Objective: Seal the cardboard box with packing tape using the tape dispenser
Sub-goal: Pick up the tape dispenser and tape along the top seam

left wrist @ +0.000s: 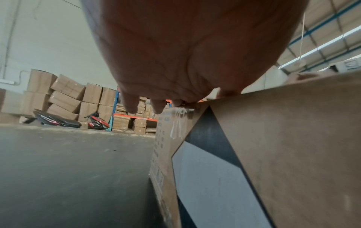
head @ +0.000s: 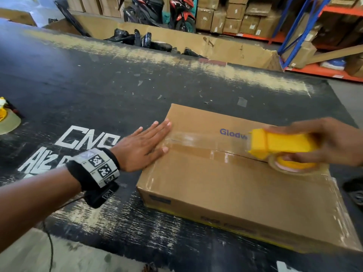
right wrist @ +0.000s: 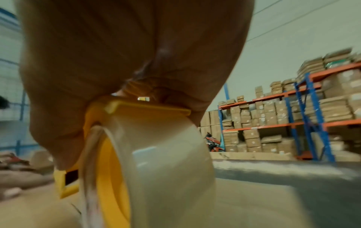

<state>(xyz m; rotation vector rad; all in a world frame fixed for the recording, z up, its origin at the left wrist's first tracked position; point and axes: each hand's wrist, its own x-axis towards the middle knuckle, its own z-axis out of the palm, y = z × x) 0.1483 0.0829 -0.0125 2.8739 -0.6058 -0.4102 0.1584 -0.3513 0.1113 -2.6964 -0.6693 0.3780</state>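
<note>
One box point(head: 225, 193); left hand point(head: 143, 148) flat on it; right hand point(head: 332, 142) grips one tape dispenser point(head: 279, 146).

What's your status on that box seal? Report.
Left hand flat on tape end at box edge. Right hand grips yellow dispenser, mid-seam. Clear tape laid partway. Nothing blocking.
</note>
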